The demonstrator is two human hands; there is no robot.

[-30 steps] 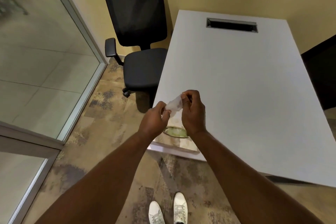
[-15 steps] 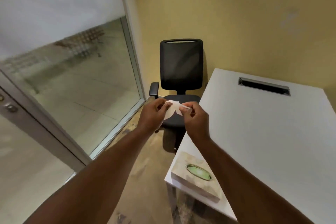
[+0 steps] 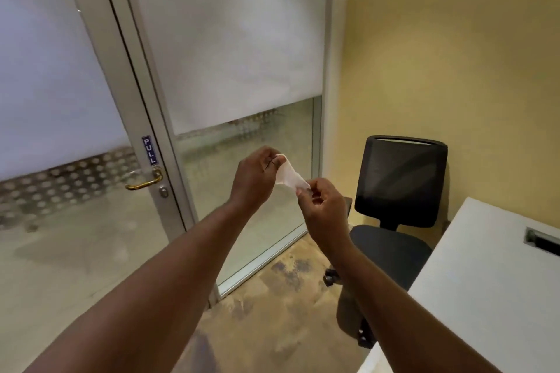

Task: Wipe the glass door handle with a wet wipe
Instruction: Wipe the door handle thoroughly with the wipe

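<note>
Wet wipe (image 3: 288,176) pinched, stretched between left hand (image 3: 256,179) and right hand (image 3: 322,206); door handle (image 3: 145,180) well left, untouched; wipe edges blurred

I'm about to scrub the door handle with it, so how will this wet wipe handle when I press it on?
The wet wipe is probably limp: it sags and twists between the left hand and right hand. It looks thin and translucent, so likely light, and could bunch or tear. It should wrap around the curved brass door handle.
</note>
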